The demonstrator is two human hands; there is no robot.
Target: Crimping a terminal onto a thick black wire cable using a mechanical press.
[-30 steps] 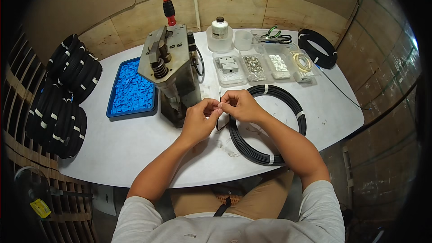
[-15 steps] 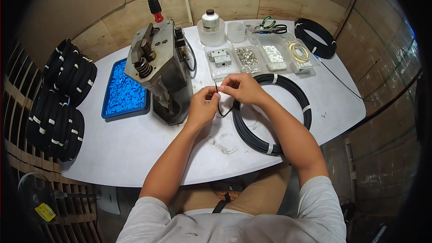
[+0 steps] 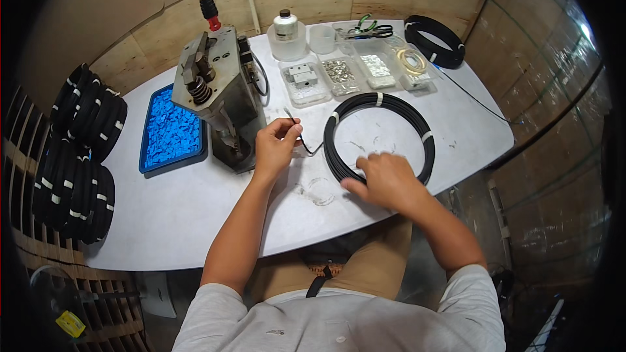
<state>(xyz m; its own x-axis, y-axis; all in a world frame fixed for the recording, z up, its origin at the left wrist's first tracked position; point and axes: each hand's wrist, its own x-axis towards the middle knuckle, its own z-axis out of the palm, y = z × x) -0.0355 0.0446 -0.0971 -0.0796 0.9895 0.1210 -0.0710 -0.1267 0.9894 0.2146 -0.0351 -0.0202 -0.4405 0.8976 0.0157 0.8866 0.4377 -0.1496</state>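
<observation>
My left hand (image 3: 276, 146) pinches the free end of a black cable (image 3: 294, 124) between thumb and fingers, and a pale tip sticks up past the grip. From there the cable curves down and across to the large cable coil (image 3: 430, 156), which lies on the table bound with white tape. Over the near side of that coil is my right hand (image 3: 389, 182), its thumb and index finger apart, slightly blurred. Nothing shows between its fingers; whether it touches the coil is hard to see.
A metal press (image 3: 218, 85) stands left of my hands, beside a blue tray (image 3: 201, 148) of small blue pieces. Further back are clear boxes of metal parts (image 3: 339, 77), a white bottle (image 3: 285, 26), green-handled pliers (image 3: 366, 25) and another black coil (image 3: 408, 29). Stacked coils (image 3: 72, 182) are at far left.
My right hand has let go near the cable end and moved down and right over the coil. My left hand still holds the cable end. The view has shifted slightly.
</observation>
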